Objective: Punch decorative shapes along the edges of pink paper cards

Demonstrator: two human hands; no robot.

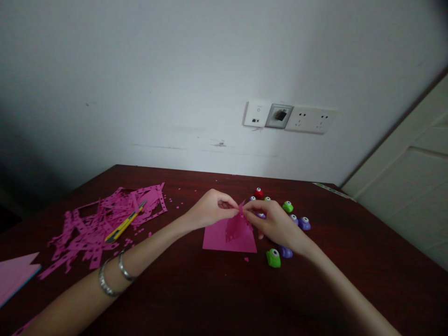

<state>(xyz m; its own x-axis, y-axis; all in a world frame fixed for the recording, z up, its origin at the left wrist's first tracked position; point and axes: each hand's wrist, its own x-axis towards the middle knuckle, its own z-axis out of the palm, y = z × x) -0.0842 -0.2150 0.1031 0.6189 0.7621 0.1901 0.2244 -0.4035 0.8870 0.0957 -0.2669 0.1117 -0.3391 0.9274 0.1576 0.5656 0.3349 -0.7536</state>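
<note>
Both hands meet near the middle of the table, fingertips almost touching. My left hand point(213, 207), with two silver bangles on the wrist, pinches a thin edge of pink paper point(241, 206). Opposite it, my right hand point(271, 217) pinches the same paper between thumb and forefinger. Beneath the fingers lies a flat pink sheet point(217, 238), with a darker patch with small marks over it; I cannot tell whether that is a hanging strip or shadow. Beside my right hand stand several small craft punches, among them a green punch point(273, 258), a purple punch point(304, 223) and a red punch point(258, 192).
At the left lies a heap of punched pink paper scraps point(101, 219), with a yellow utility knife point(124, 226) on it. A stack of pink paper point(16, 275) sits at the left edge. Wall sockets point(311, 120) are above the dark red table point(196, 294); a patterned strip point(334, 190) lies far right.
</note>
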